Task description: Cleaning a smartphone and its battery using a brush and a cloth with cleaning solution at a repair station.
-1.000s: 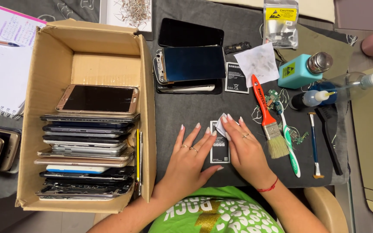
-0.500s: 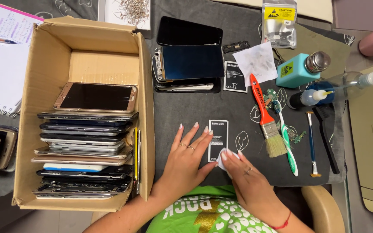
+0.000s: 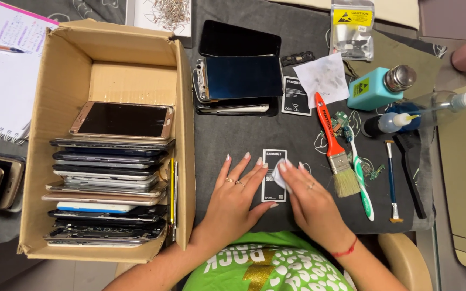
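The flat black rectangular phone battery [image 3: 272, 175] lies on the dark mat at six o'clock. The left hand [image 3: 237, 196] pins it with spread fingers; the right hand [image 3: 311, 196] pinches a small white wipe [image 3: 279, 173] against it. Hard rubbing could slide the battery toward the orange-handled brush [image 3: 333, 145] at three o'clock.
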